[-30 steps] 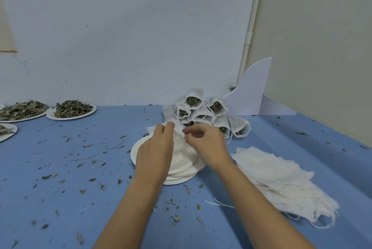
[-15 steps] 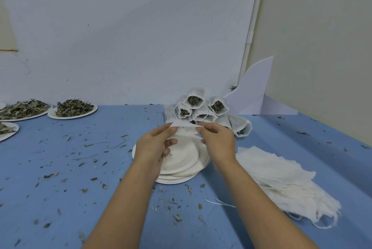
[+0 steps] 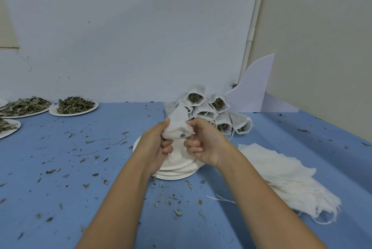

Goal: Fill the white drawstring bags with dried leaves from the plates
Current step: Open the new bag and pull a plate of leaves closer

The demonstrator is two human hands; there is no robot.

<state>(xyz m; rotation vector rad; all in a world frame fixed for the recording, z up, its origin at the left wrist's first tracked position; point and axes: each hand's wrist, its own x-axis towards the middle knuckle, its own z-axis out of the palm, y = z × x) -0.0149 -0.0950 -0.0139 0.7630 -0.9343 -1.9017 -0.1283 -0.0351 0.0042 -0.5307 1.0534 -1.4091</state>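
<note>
Now left hand (image 3: 155,145) and right hand (image 3: 204,145), fingers curled, both grip one white drawstring bag (image 3: 177,128) mid-frame above the empty plate stack (image 3: 175,174), apparently opening it; next move probably needs dried leaves (image 3: 74,104) from mid-left plates.

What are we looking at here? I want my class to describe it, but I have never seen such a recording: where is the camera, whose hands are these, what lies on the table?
No machine here: a person wears one camera on the head, looking down at their own bare hands. The left hand and right hand both grip one white drawstring bag above a stack of empty plates. Behind lies a heap of filled bags; to the right, a pile of flat empty bags. Far left on the blue table stand plates of dried leaves.
</note>
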